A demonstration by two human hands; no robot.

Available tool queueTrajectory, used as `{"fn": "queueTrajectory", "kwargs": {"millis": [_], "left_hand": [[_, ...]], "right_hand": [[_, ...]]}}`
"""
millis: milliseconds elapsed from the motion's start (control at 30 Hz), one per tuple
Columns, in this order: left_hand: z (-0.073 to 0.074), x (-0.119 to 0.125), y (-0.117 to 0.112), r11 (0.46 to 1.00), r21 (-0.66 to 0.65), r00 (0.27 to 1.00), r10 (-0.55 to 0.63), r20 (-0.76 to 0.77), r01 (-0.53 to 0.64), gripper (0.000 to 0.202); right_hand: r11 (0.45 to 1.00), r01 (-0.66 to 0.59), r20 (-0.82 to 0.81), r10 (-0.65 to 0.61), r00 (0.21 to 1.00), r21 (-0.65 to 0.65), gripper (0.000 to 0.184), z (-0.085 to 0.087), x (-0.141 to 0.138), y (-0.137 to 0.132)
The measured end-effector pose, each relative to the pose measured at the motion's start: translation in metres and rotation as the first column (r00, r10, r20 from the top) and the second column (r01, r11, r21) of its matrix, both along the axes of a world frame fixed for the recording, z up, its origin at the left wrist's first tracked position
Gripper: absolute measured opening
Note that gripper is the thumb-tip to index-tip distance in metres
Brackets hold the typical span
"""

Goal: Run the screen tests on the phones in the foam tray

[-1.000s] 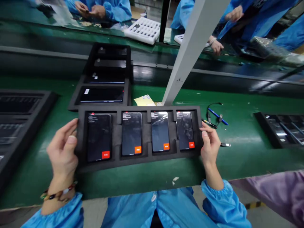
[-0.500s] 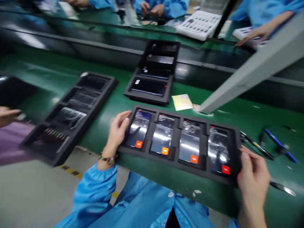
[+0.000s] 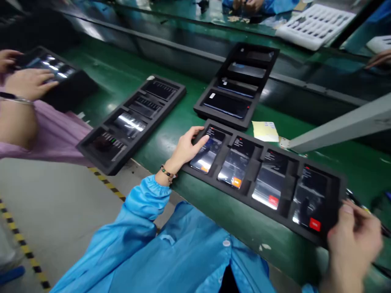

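Observation:
A black foam tray [image 3: 249,195] lies in front of me, several smartphones side by side in its slots. Each phone shows a red or orange patch near its lower corner, such as the rightmost phone [image 3: 310,195]. My left hand [image 3: 187,148] grips the tray's left end, its thumb reaching over the leftmost phone [image 3: 210,148]. Around the right end is my right hand [image 3: 356,234], fingers closed on the edge and slightly blurred.
Behind stands another phone tray [image 3: 220,116]; a third tray [image 3: 131,146] lies to the left. A yellow sticky note [image 3: 265,131] sits by a grey post [image 3: 342,124]. At far left, a co-worker's hands [image 3: 30,83] rest on a dark tray. Across the barrier is a white tray [image 3: 316,26].
The view has swung left, so the trays appear further right. My left thumb now reaches over the leftmost phone. More of the co-worker's hands and tray has come into sight.

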State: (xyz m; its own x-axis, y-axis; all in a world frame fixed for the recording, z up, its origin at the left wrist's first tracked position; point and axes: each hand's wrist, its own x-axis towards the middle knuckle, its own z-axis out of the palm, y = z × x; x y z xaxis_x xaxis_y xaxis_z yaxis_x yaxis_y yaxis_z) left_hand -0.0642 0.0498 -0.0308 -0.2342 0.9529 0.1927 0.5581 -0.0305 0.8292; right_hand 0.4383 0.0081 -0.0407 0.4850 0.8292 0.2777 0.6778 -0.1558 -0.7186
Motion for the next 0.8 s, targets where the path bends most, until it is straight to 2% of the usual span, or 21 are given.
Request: {"fn": "queueTrajectory", "kwargs": {"millis": [133,333,500,633,700,800], "left_hand": [[0.000,0.000,0.008,1.000,-0.020,0.997,-0.019,-0.081,0.018,0.057],[-0.003,-0.003,0.017,0.999,-0.032,0.996,-0.020,-0.086,0.017,0.058],[-0.004,-0.003,0.015,0.999,-0.045,0.994,-0.029,-0.101,0.025,0.057],[-0.005,-0.004,0.020,0.997,-0.054,0.981,-0.060,-0.184,0.050,0.058],[-0.009,-0.009,0.032,0.999,-0.042,0.987,-0.029,-0.158,0.023,0.056],[-0.021,-0.027,0.064,0.990,0.008,0.990,0.139,0.038,-0.139,0.065]], "right_hand": [[1.000,-0.001,-0.077,0.000,0.997,-0.011,0.042,0.007,-0.008,0.006],[0.999,-0.024,-0.091,0.020,0.996,-0.038,0.050,0.012,-0.014,0.004],[0.999,-0.041,-0.083,0.038,0.996,-0.036,0.049,0.012,-0.012,0.010],[0.997,-0.053,-0.073,0.049,0.996,-0.053,0.049,0.010,-0.009,0.012],[0.997,-0.053,-0.065,0.049,0.997,-0.060,0.050,0.009,-0.009,0.011],[0.996,-0.056,-0.055,0.052,0.997,-0.075,0.051,0.010,-0.010,0.010]]}}
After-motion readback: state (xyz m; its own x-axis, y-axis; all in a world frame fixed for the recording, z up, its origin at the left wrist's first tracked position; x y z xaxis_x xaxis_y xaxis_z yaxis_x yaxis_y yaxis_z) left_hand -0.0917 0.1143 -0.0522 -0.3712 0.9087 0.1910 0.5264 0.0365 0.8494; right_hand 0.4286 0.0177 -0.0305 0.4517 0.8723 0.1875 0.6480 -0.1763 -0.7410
